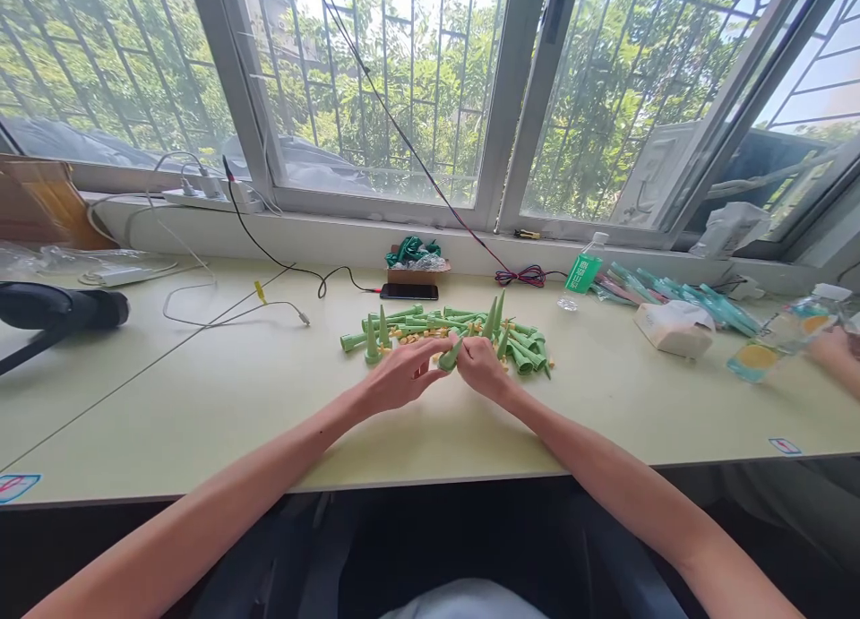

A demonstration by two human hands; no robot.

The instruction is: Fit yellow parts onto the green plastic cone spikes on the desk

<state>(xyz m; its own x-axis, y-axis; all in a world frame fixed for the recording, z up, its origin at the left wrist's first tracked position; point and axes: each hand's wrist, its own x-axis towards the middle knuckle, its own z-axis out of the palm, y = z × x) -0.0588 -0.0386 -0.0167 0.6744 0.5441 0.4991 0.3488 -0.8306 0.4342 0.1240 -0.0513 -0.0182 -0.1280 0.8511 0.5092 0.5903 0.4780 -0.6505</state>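
A pale green plastic cone (450, 357) is tilted between my two hands. The fingers and thumb of my left hand (407, 373) close on its wide end. Curled into a fist against the narrow end is my right hand (480, 365); whatever its fingers grip is hidden. Behind the hands spreads a pile of similar green cones (528, 355), several of them lying down. One cone (372, 343) stands upright left of the pile, and a tall cone (498, 313) rises behind my right hand. Small yellowish pieces (411, 336) are scattered among the cones.
Behind the pile are a phone (409, 292) on a cable and a small box (420, 276) of green material. To the right stand a labelled bottle (581, 271), a tissue pack (674, 329) and another bottle (783, 337), near another person's hand (837, 355). Black headphones (60, 310) lie left.
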